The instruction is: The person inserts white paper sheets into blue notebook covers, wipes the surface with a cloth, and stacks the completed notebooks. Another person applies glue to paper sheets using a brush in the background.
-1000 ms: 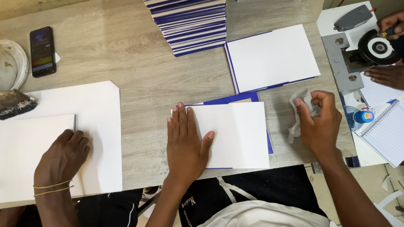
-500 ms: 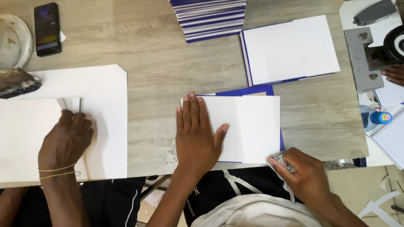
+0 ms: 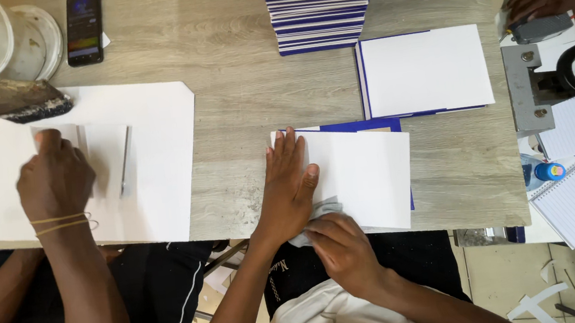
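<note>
Right hand has slid up from the table edge since the earlier frame, fingers closed around a crumpled grey cloth at the near-left corner of the white rectangular sheet lying on a blue booklet cover on the grey wood-grain table; left hand lies flat, fingers spread wide, pressing that sheet's left part. A co-worker's hand at far left presses white paper, a worn glue brush just beyond it, a stack of blue-edged booklets at the far side
</note>
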